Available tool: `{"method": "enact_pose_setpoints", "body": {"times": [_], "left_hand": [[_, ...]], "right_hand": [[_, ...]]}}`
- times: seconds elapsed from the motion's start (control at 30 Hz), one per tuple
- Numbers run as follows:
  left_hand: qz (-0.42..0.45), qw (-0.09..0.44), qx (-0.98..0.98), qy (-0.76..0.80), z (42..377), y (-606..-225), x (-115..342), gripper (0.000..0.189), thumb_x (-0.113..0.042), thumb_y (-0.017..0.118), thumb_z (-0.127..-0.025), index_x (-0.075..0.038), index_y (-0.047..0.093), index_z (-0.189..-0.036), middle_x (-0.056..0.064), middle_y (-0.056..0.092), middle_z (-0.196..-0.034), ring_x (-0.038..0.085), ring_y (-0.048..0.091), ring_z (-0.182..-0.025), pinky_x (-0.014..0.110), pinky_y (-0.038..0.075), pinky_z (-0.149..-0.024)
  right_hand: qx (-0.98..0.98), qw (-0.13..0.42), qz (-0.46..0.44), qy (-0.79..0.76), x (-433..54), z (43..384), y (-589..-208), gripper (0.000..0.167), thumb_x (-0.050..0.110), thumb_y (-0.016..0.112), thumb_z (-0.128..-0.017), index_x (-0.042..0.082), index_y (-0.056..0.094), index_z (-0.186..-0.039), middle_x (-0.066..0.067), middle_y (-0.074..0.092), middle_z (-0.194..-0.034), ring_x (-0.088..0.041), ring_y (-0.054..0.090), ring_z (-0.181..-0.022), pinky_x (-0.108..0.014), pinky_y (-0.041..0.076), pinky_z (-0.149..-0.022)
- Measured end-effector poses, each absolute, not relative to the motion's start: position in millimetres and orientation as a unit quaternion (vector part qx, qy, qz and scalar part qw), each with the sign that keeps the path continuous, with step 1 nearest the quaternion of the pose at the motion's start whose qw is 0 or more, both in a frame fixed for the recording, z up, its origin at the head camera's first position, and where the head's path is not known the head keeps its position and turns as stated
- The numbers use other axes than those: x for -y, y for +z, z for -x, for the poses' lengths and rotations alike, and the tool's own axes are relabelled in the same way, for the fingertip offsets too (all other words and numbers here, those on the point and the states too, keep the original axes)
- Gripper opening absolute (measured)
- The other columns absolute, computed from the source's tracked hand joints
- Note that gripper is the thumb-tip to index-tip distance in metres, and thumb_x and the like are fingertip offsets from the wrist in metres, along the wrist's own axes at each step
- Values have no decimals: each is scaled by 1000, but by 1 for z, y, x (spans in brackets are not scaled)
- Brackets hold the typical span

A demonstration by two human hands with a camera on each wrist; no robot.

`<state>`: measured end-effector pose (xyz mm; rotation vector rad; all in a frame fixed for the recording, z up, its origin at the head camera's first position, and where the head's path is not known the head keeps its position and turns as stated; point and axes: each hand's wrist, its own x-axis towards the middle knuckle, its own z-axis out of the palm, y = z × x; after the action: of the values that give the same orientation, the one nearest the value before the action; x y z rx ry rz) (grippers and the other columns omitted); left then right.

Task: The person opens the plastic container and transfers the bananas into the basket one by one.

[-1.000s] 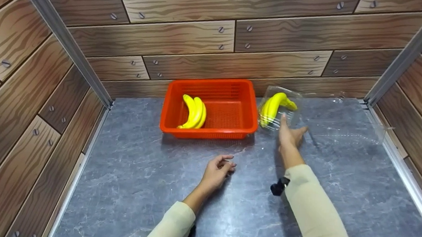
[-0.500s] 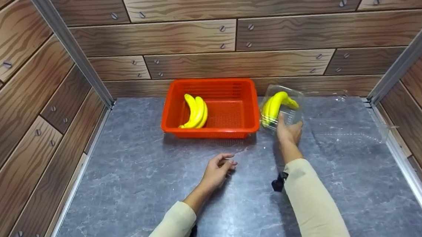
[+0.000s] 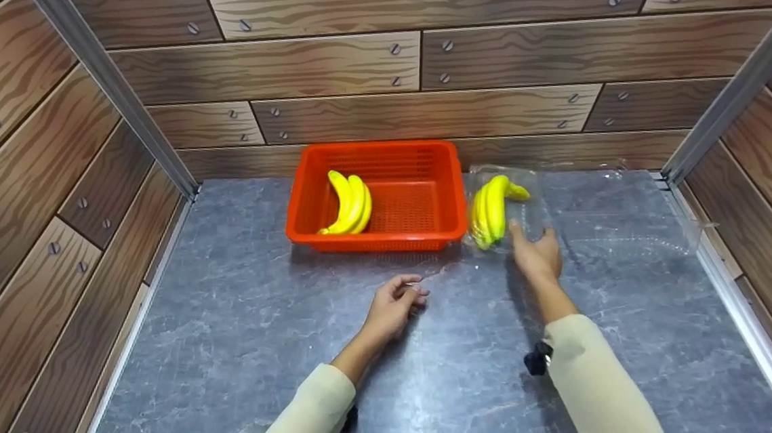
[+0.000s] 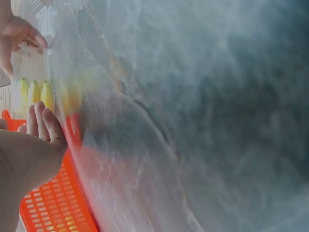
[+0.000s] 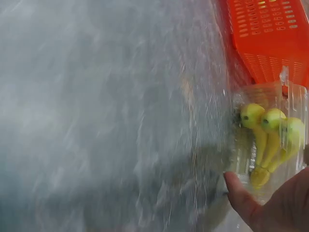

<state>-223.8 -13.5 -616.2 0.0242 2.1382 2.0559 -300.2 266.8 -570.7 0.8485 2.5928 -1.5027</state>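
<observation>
A bunch of yellow bananas [image 3: 492, 210] lies in a clear plastic container [image 3: 527, 216] right of the red basket [image 3: 374, 241]. My right hand [image 3: 538, 254] is at the container's near right side, thumb and fingers spread; the right wrist view shows the thumb [image 5: 239, 198] extended beside the container. Whether the fingers touch its wall is hard to tell. A second banana bunch [image 3: 349, 204] rests in the left part of the basket. In front of the basket, my left hand [image 3: 390, 308] rests near the tabletop with loosely bent fingers, holding nothing.
More clear plastic [image 3: 629, 244], thin and hard to make out, lies right of the container on the grey marbled tabletop [image 3: 229, 314]. Wood-patterned walls [image 3: 338, 118] stand behind and at both sides, with metal rails along the side edges.
The container with the bananas, tilted in my right hand earlier, now lies flatter, and its bananas have shifted slightly. My right hand's fingers have spread away from it. The left hand stays about still.
</observation>
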Motion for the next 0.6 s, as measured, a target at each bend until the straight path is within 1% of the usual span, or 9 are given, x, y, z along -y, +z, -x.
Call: {"method": "enact_pose_setpoints", "body": {"times": [0.17,0.23,0.33,0.4,0.47,0.53,0.6], "left_hand": [[-16,96,-720,687,220,-619,14,32,-9,57,-107,5,65,-135,25,79,-115,34,78,-100,38,63,-86],[-19,106,-719,686,219,-620,14,33,-10,57,-108,5,64,-137,25,78,-117,33,78,-101,37,63,-87],[-23,122,-718,685,219,-619,11,34,-12,57,-108,4,63,-138,25,78,-119,30,77,-101,34,61,-85],[-30,130,-717,684,219,-618,7,36,-13,58,-108,5,63,-139,26,77,-121,28,76,-101,33,60,-83],[-44,141,-720,678,220,-616,4,38,-15,59,-108,5,62,-139,28,75,-123,28,74,-102,33,59,-82],[-63,153,-727,666,221,-613,0,41,-18,60,-108,5,61,-142,28,73,-129,30,73,-109,35,60,-86],[-82,163,-737,651,221,-609,-4,46,-21,60,-109,5,58,-146,26,69,-139,33,70,-121,40,60,-95]], "right_hand": [[-852,40,-226,-471,-280,279,-568,100,65,54,-103,-1,18,-169,-33,30,-171,-53,34,-157,-61,30,-131],[-858,39,-209,-467,-285,271,-569,98,64,56,-103,-3,23,-167,-36,40,-164,-54,49,-146,-58,44,-122],[-865,45,-188,-463,-294,258,-569,99,62,58,-102,-6,24,-165,-40,42,-160,-55,51,-142,-59,47,-120],[-871,57,-171,-458,-302,250,-569,100,63,57,-103,-7,22,-166,-43,40,-159,-57,52,-141,-58,50,-117],[-864,81,-155,-472,-310,243,-567,103,63,57,-103,-6,15,-167,-44,29,-165,-60,43,-147,-61,50,-115],[-848,108,-139,-499,-318,236,-564,102,59,57,-104,-4,11,-169,-44,26,-165,-61,44,-145,-59,61,-98],[-826,138,-131,-530,-325,230,-561,101,55,59,-105,-1,6,-170,-44,21,-167,-62,41,-146,-55,66,-83]]}}
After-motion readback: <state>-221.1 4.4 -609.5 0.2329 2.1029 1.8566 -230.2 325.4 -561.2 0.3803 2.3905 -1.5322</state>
